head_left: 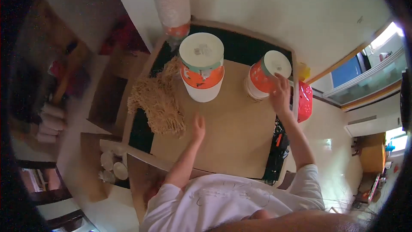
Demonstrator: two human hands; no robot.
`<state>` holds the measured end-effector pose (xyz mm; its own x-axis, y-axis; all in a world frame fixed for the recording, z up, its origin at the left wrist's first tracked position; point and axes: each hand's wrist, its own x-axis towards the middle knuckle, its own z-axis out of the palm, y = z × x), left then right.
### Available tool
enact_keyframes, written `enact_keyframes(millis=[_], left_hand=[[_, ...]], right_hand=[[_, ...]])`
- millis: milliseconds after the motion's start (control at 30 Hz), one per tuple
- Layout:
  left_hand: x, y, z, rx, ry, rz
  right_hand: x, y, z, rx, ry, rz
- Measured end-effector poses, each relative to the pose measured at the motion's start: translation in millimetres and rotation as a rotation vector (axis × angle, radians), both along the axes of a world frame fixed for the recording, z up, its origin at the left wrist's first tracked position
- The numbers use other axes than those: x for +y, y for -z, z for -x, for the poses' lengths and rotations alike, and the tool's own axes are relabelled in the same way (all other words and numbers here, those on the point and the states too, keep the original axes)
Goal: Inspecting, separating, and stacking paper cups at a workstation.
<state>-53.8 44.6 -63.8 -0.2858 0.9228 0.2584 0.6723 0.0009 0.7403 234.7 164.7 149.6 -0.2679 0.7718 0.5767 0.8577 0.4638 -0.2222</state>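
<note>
My right hand [280,92] is at the near right side of the smaller paper tub [262,75], its fingers curled against the rim and the orange side. This tub has a white round top, a green band and a white lower part. A stringy tan ring shows at its foot. My left hand [198,128] hovers over the cardboard sheet [227,137] with fingers stretched out and nothing in them. Ahead of it stands a larger paper tub [201,68] in the same colours. Left of that lies a heap of tan shredded fibre [159,101].
A tall stack of white paper tubs [172,4] rises at the back left. Beyond the right table edge is a red basket [305,101]. A black and orange tool [280,141] lies along that edge. An open carton [113,165] with white cups stands at lower left.
</note>
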Motion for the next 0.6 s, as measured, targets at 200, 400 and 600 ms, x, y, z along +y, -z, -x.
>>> enact_keyframes(millis=[200,400,600], left_hand=[[116,-111,57,-0.449,-0.249,-0.341],[138,-105,108,-0.563,-0.207,0.008],[140,-131,95,-0.943,-0.175,0.219]], right_hand=[[25,79,84,0.629,-0.06,0.623],[32,54,148,1.069,-0.105,0.781],[44,57,139,1.104,0.052,0.932]])
